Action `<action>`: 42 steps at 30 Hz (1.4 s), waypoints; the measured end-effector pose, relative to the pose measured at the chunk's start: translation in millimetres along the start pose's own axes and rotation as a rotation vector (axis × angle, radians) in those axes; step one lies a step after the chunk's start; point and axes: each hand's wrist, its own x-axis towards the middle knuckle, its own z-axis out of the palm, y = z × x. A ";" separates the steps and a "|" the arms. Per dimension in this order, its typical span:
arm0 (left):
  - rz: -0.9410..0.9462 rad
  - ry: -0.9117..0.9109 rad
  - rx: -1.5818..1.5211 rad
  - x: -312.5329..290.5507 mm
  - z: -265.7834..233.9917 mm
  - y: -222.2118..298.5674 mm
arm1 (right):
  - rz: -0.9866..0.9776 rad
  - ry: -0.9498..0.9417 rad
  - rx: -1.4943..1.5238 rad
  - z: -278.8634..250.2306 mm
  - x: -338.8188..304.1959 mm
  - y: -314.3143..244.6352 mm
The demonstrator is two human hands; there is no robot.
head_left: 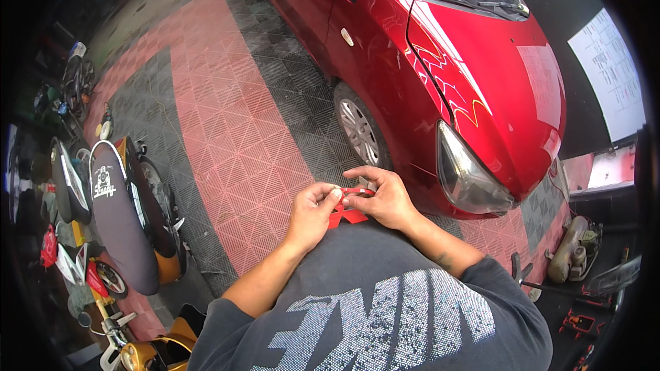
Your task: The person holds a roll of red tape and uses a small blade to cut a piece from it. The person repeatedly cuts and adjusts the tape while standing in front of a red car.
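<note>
Red piece (353, 215), forked toward shirt (375, 261)

- My feed shows the floor (237, 124) in ribbed tiles, red bands alternating with dark grey.
- I see the red car (385, 48) parked on it, front wheel (359, 130) on dark grey tiles.
- On the left, I have a grey-seated scooter (117, 213) standing over dark grey tiles.

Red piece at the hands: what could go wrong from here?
The red piece is thin and pinched by the fingers of the left hand and right hand, so it might bend or slip. If dropped, it could land on the ridged floor. The glossy red car stands close; a careless knock might mark it.
</note>
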 end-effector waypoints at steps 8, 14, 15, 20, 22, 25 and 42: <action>-0.096 0.020 -0.138 1.3 -2.7 -1.7 | 0.052 0.017 0.089 -1.3 0.0 18.5; -0.016 -0.010 -0.086 3.6 -4.3 -8.2 | 0.065 0.014 0.119 -0.3 -4.1 13.8; -0.018 -0.017 -0.095 3.5 -5.0 -7.6 | 0.060 0.010 0.126 -0.4 -4.2 12.8; -0.074 -0.017 -0.142 4.7 -7.8 -2.3 | 0.083 -0.024 0.096 -3.4 0.1 8.4; -0.113 0.005 -0.138 1.4 0.0 8.3 | 0.093 -0.019 0.131 -4.2 2.2 6.4; -0.131 -0.020 -0.129 4.0 -3.3 6.1 | 0.110 -0.033 0.148 -9.8 3.7 12.3; -0.048 0.094 0.122 11.2 2.8 6.7 | 0.025 0.040 0.168 -6.5 4.5 20.6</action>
